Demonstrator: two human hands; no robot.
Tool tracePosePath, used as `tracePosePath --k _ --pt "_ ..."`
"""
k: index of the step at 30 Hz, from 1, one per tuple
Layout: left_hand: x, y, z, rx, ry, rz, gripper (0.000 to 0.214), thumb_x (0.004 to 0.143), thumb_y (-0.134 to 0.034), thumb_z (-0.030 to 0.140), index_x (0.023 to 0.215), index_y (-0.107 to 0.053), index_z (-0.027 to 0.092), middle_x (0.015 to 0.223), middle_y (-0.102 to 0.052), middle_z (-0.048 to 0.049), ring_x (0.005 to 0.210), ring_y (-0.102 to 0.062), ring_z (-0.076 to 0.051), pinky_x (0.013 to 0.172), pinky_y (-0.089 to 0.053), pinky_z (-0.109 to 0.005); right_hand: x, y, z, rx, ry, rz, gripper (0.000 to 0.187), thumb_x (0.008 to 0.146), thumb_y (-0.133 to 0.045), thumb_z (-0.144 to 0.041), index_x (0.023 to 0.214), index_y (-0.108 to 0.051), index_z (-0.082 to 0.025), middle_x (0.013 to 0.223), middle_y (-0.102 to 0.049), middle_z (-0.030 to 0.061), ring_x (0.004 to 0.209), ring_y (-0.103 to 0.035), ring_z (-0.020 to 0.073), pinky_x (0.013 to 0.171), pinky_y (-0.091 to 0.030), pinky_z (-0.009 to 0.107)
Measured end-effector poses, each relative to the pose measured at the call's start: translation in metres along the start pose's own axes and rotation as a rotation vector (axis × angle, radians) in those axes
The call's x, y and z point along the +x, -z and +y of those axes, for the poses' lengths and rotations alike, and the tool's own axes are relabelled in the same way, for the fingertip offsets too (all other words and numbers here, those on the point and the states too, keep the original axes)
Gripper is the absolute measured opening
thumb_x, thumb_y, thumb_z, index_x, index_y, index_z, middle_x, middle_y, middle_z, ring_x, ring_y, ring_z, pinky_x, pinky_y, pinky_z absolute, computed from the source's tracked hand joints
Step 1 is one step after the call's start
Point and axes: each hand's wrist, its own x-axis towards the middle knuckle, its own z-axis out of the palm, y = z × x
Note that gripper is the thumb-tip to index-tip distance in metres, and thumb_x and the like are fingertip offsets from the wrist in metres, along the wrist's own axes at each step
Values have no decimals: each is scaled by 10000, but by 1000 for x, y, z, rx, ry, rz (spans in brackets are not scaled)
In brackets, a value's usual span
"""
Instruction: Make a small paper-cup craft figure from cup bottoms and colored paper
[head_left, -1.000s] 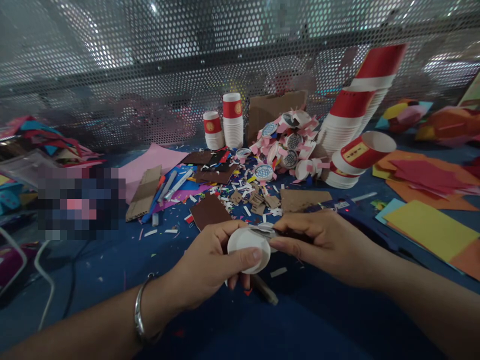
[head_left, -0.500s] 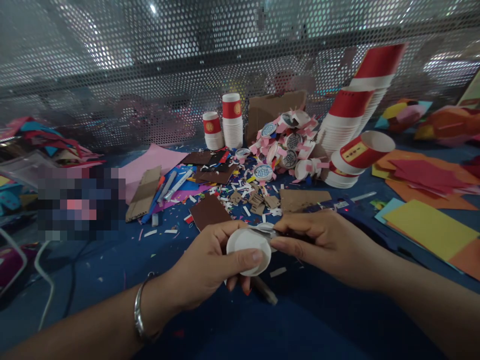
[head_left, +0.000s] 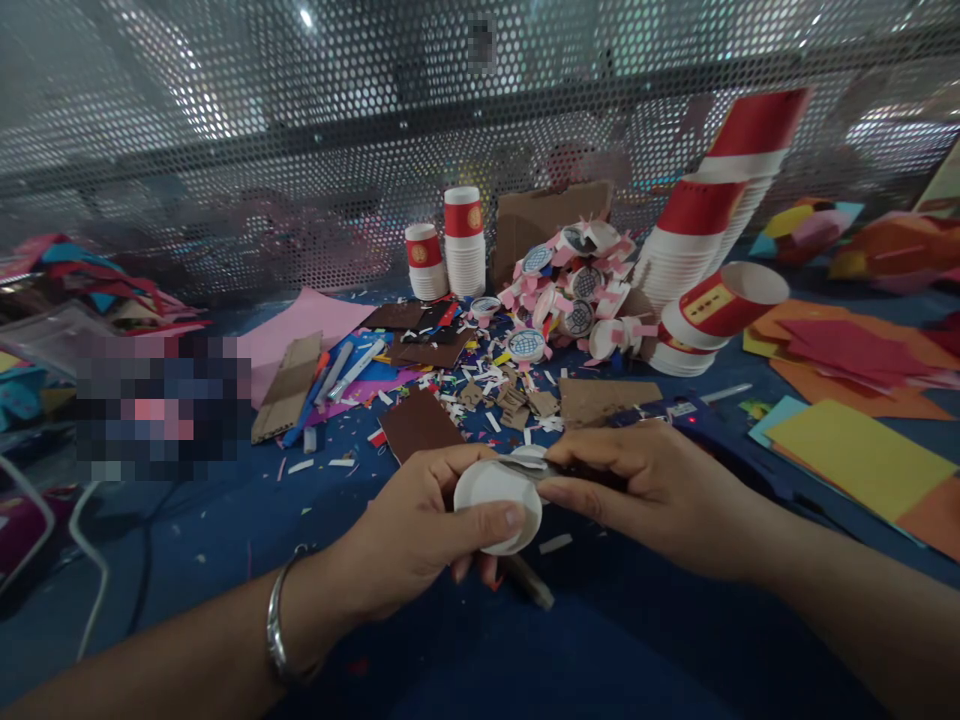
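Note:
In front of me my left hand [head_left: 420, 520] is closed around a small, round white paper cup piece [head_left: 486, 488], its thumb lying across the flat face. My right hand [head_left: 645, 485] pinches the edge of a white paper flap [head_left: 529, 460] just behind and right of the round piece. Whether flap and round piece are joined I cannot tell. Below the hands a strip of cardboard [head_left: 531, 582] lies on the blue table. Beyond them is a brown paper sheet [head_left: 421, 422].
Stacked red-and-white paper cups [head_left: 690, 225] stand at the right, smaller stacks [head_left: 463, 240] at the back. A pile of pink-and-white paper pieces [head_left: 577, 280] sits between. Markers [head_left: 352, 370] and scraps lie at left, a glue gun [head_left: 694, 425] and coloured paper [head_left: 862, 450] at right.
The white paper flap and the round piece have shifted very slightly in my fingers. Both hands stay in almost the same place, with the same hold.

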Motion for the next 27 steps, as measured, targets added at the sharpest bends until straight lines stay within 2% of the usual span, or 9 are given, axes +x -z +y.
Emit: tracePosePath --k 9,16,21,27 --pt "-1 0 4 -55 24 -18 173 839 -767 247 830 -646 124 551 -628 35 391 -477 -7 349 -319 -72 0 0 -1 7 24 16 334 976 -577 -449 792 -648 -179 643 -539 -37 582 -461 88 534 -329 230" --pt "-1 0 6 -77 35 16 174 826 -771 235 819 -637 123 534 -601 45 364 -436 -1 332 -293 -74 0 5 0 48 -73 19 352 956 -579 -527 848 -635 -197 662 -553 -25 583 -472 113 522 -316 256" --pt "1 0 4 14 9 81 233 802 -783 282 892 -621 142 625 -619 42 395 -486 -17 340 -319 -92 3 7 4 150 -75 71 342 967 -572 -520 871 -639 -199 731 -542 -14 641 -481 119 558 -358 246" --pt "1 -3 2 201 55 33 239 860 -699 369 904 -612 151 571 -585 52 368 -460 -38 335 -323 -125 6 -3 0 273 -88 28 314 889 -700 -482 849 -624 -180 701 -490 -34 619 -425 105 539 -321 236"
